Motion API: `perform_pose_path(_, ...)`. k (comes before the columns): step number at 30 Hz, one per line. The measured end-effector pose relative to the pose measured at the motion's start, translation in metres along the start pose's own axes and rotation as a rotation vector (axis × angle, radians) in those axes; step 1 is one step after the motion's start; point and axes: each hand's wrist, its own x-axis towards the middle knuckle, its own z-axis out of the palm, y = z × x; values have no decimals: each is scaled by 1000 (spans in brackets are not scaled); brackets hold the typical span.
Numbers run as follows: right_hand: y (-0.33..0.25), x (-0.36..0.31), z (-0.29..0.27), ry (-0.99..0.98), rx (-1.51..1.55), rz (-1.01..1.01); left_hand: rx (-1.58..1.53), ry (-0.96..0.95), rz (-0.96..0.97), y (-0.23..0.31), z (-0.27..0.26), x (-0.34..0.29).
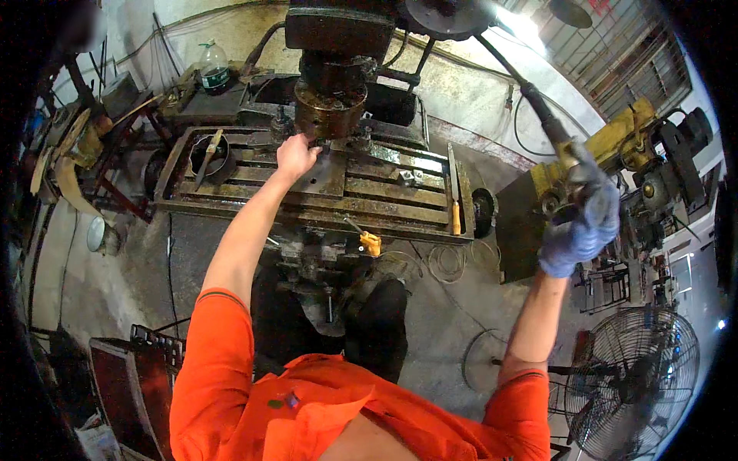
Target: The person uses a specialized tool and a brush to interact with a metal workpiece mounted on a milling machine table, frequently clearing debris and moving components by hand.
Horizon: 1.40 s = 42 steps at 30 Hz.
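My bare left hand (296,157) reaches over the machine's slotted table (377,207), right under the oily spindle head (330,107). Its fingers are curled together beside a dark fixture, and whatever they grip is hidden. Off to the right, my right hand (580,234) wears a blue-grey glove and is closed around the end of a long dark lever (538,107) that slants down from the top of the machine. A couple of small shiny metal blocks (411,177) sit on the table, right of the spindle.
A long file (456,217) lies along the table's right end. At its left end, a wooden-handled brush (209,157) rests in a round pan (223,163). A yellow-handled part (370,244) hangs at the front edge. A floor fan (634,384) stands lower right, and yellow machinery (615,138) farther right.
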Motion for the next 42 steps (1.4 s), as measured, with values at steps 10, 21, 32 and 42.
perform_pose_path(10, 2, -5, 3, 117, 57, -35, -120, -73, 5, 2, 3, 5)
perform_pose_path(21, 13, -23, 7, 119, 214, -17, -476, -291, 50, -51, -101, -71)
perform_pose_path(32, 19, -35, 10, 136, 236, 16, -503, 0, -226, -202, -230, -200)
perform_pose_path(42, 24, -53, 14, 151, 270, 66, -234, 289, -629, -371, -341, -393)
